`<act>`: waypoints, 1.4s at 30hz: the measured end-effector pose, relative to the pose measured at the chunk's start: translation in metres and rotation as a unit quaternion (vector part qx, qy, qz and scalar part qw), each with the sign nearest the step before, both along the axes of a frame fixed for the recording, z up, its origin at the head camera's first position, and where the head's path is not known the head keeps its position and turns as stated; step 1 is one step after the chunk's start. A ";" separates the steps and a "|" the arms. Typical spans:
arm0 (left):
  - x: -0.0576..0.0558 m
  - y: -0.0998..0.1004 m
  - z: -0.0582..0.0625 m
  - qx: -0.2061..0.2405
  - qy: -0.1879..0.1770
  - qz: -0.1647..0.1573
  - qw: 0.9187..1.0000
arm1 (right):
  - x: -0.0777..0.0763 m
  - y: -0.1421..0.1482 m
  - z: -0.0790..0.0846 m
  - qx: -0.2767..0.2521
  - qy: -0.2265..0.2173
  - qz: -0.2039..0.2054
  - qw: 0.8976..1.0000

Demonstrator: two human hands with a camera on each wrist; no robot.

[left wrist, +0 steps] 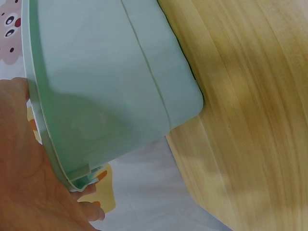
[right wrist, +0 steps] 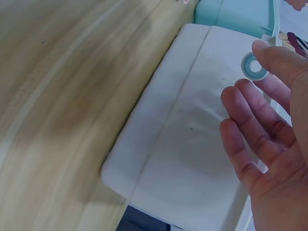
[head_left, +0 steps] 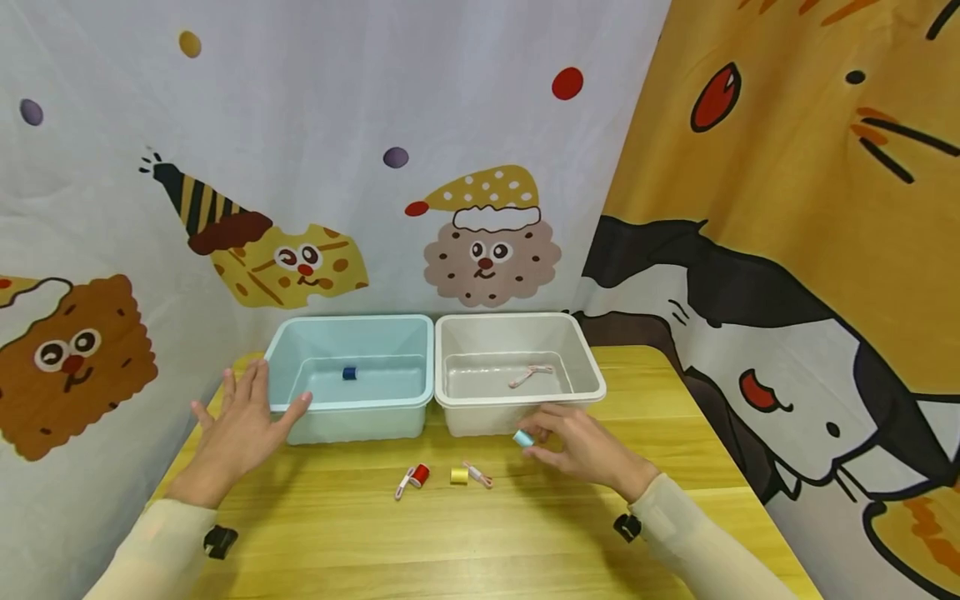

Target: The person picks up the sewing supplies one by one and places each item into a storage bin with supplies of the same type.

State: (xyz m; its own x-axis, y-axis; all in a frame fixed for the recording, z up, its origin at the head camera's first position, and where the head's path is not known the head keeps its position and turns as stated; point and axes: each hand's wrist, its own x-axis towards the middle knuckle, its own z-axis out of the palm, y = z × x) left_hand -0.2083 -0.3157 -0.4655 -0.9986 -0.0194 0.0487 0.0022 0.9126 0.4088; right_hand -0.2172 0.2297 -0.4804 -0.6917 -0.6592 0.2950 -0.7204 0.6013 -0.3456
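Note:
Between thumb and index finger, my right hand (head_left: 576, 443) pinches a light blue thread spool (head_left: 523, 438) just in front of the white bin (head_left: 517, 406); the right wrist view shows the end of the spool (right wrist: 254, 66) with its round hole. My left hand (head_left: 243, 425) rests with spread fingers on the left front corner of the light blue bin (head_left: 356, 421). Inside that bin lies a dark blue thread spool (head_left: 349, 373). A pale pink-white bundled cord (head_left: 531, 375) lies in the white bin. On the table are a red spool (head_left: 420, 475) and a yellow spool (head_left: 459, 476).
Beside the red spool lies a white bundled cord (head_left: 404, 483), and next to the yellow one a pinkish bundled cord (head_left: 478, 475). Both bins stand side by side toward the back of the wooden table (head_left: 360, 550). A printed curtain (head_left: 322, 108) hangs behind.

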 end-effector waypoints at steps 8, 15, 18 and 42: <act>-0.001 -0.001 -0.005 -0.002 0.001 0.001 1.000 | 0.000 -0.007 0.011 -0.015 0.008 0.015 1.000; -0.002 -0.001 -0.006 -0.003 0.003 0.002 1.000 | -0.001 -0.011 0.021 -0.013 0.026 0.016 0.999; -0.003 -0.001 -0.005 -0.003 0.003 0.001 1.000 | -0.002 -0.014 0.025 -0.010 0.026 0.013 1.000; -0.002 -0.002 -0.003 -0.003 -0.004 0.000 1.000 | -0.018 -0.026 0.049 -0.027 0.046 0.039 0.998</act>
